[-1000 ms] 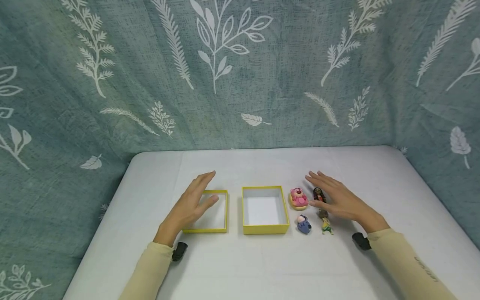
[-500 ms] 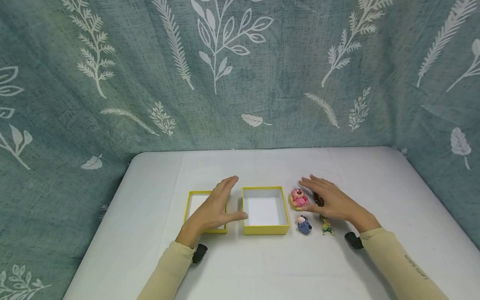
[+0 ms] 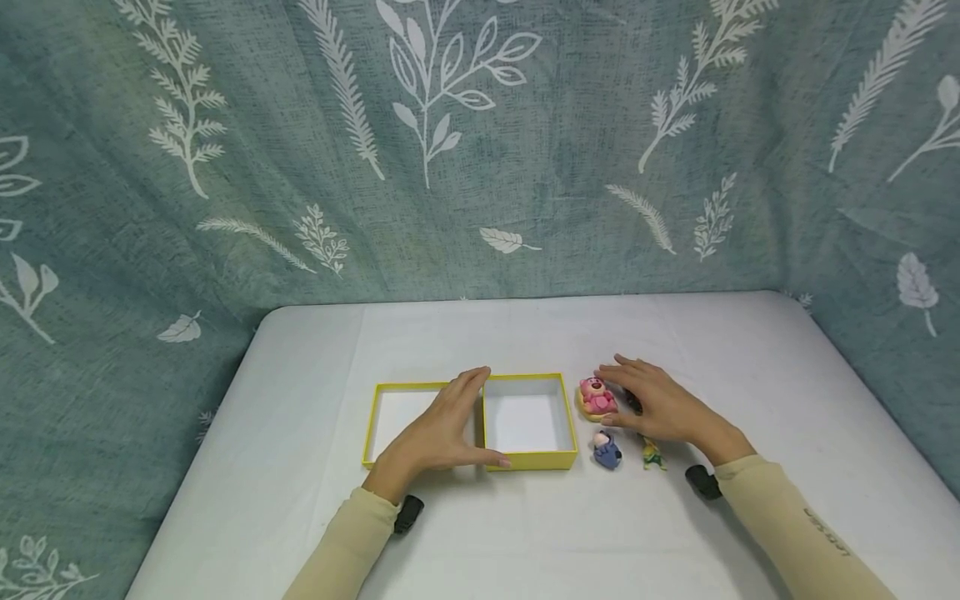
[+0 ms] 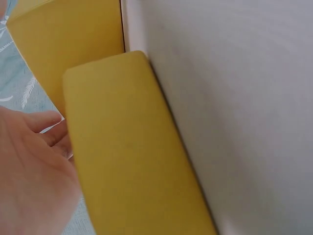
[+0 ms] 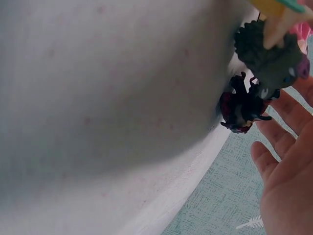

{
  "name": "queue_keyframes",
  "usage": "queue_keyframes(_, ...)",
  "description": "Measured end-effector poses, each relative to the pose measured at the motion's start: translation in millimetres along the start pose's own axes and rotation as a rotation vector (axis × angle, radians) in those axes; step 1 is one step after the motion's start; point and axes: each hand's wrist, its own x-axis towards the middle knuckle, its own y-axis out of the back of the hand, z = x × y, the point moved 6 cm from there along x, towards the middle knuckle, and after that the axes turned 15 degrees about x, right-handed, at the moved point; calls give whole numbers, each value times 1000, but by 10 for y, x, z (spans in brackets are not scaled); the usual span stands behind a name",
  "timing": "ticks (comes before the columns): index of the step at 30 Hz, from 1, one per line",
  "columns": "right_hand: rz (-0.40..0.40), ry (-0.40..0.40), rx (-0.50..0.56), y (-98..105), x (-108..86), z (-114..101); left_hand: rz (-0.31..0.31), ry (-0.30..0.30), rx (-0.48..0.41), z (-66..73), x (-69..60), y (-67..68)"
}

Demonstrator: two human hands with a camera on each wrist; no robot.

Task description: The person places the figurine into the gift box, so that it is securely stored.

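A yellow box point(image 3: 531, 421) with a white inside stands at the middle of the table. My left hand point(image 3: 438, 433) is at its left side, thumb by the front wall and straight fingers by the back left corner. The shallow yellow lid point(image 3: 397, 408) lies partly under that hand. In the left wrist view the lid's side point(image 4: 122, 137) hides part of the fingers. A pink bear figurine point(image 3: 597, 398) sits right of the box, between the thumb and outstretched fingers of my right hand point(image 3: 663, 408). Contact is unclear. Beneath this hand lies a dark-haired figurine point(image 5: 244, 105), mostly hidden in the head view.
A blue donkey figurine point(image 3: 606, 450) lies in front of the bear. Beside it is a boar-headed figurine point(image 5: 269, 56), whose yellow-green lower part shows in the head view. A white cloth covers the table point(image 3: 525, 533); a leaf-patterned curtain point(image 3: 480, 150) hangs behind.
My left hand has moved right, from above the lid to the box's left side. The right hand has shifted slightly left, bringing thumb and fingers about the bear. Box and figurines stay put.
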Motion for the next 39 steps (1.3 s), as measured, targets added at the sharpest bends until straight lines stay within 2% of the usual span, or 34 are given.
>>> queue_keyframes(15, -16, 27, 9, -56, 30, 29, -19, 13, 16, -15, 0, -29)
queue_keyframes(23, -14, 46, -4, -57, 33, 30, -9, 5, 29, -9, 4, -18)
queue_keyframes(29, -26, 23, -8, -69, 56, 30, -3, 9, 25, -23, 19, -18)
queue_keyframes(39, -24, 45, -15, -75, 71, 18, -22, 27, -17, -38, 28, -40)
